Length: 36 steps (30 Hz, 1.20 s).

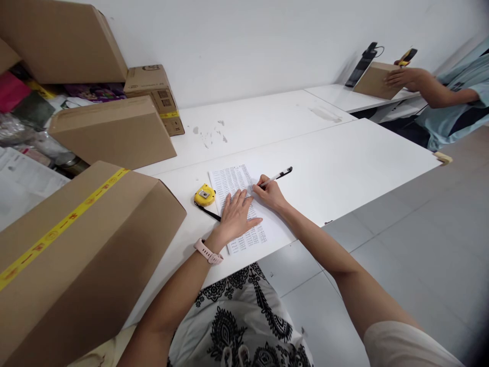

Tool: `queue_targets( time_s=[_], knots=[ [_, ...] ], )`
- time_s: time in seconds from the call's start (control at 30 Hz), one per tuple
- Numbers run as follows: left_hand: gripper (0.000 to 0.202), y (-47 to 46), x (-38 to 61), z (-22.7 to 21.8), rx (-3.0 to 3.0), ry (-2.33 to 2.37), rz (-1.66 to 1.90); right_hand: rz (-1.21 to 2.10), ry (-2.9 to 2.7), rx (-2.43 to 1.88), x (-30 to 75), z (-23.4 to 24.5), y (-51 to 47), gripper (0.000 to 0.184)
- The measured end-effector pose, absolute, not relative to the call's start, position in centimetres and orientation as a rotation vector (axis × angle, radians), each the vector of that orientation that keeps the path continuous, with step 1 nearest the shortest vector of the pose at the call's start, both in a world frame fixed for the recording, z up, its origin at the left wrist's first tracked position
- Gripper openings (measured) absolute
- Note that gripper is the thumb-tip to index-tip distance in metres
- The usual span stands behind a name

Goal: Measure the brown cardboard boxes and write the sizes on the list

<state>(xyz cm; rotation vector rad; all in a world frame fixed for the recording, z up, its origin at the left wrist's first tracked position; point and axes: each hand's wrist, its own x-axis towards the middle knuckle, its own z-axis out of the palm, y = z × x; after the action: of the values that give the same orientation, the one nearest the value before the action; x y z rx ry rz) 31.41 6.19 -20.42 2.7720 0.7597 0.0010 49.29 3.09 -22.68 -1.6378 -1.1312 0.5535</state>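
A sheet of paper [248, 239] covered in rows of small writing lies on the white table near its front edge. My left hand [237, 214] rests flat on it, fingers spread, with a pink band on the wrist. My right hand [270, 192] grips a pen [280, 175] with a clear barrel and black cap end; its tip points down at the sheet's right side, and I cannot make out whether it touches. Left of the paper sits a yellow tape measure [205, 194], its black strap running partly under my left hand.
A large taped cardboard box [95, 244] stands close on the left, with more boxes [114, 130] and plastic-wrapped items behind. At far right a co-worker's hand [401, 77] is on a small carton [376, 80] beside a dark bottle [361, 66]. A white wall [248, 46] backs the table [344, 153].
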Motion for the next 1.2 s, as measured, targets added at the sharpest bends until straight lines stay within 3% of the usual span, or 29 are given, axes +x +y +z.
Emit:
queue_targets(
  time_s=[1.2],
  knots=[
    [0.073,6.13,31.32,-20.25,2.75,0.764,0.005,0.545,-1.106,-1.634,49.45,-22.69,3.07,0.019]
  ],
)
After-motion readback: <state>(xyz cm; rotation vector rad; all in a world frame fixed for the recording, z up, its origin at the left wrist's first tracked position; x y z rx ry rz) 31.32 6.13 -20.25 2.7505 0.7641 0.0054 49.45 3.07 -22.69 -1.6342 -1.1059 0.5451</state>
